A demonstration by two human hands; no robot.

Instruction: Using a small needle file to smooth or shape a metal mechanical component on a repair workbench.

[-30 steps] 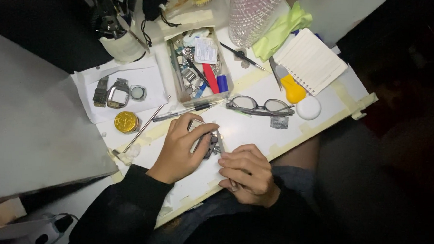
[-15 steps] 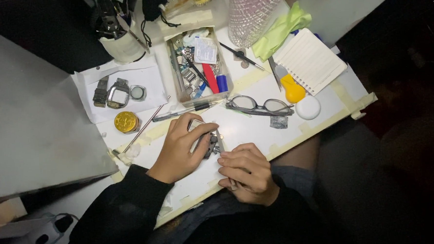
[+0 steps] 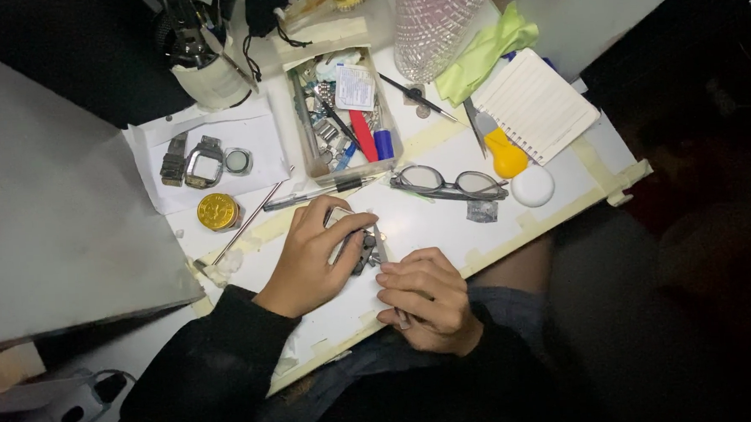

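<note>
My left hand (image 3: 314, 256) rests on the white table (image 3: 427, 226), fingers curled around a small metal watch with a link band (image 3: 362, 247), pinning it down. My right hand (image 3: 426, 300) sits just to the right and nearer me, fingers closed on a thin tool (image 3: 380, 244) whose tip meets the watch. Most of the watch is hidden under my fingers.
A clear tray (image 3: 304, 125) of small tools stands behind my hands, eyeglasses (image 3: 448, 182) to its right. A watch case (image 3: 205, 164) and round gold tin (image 3: 218, 211) lie at left. Notepad (image 3: 535, 103), yellow-handled tool (image 3: 501, 151), white round lid (image 3: 532, 185), green cloth (image 3: 482, 50) at right.
</note>
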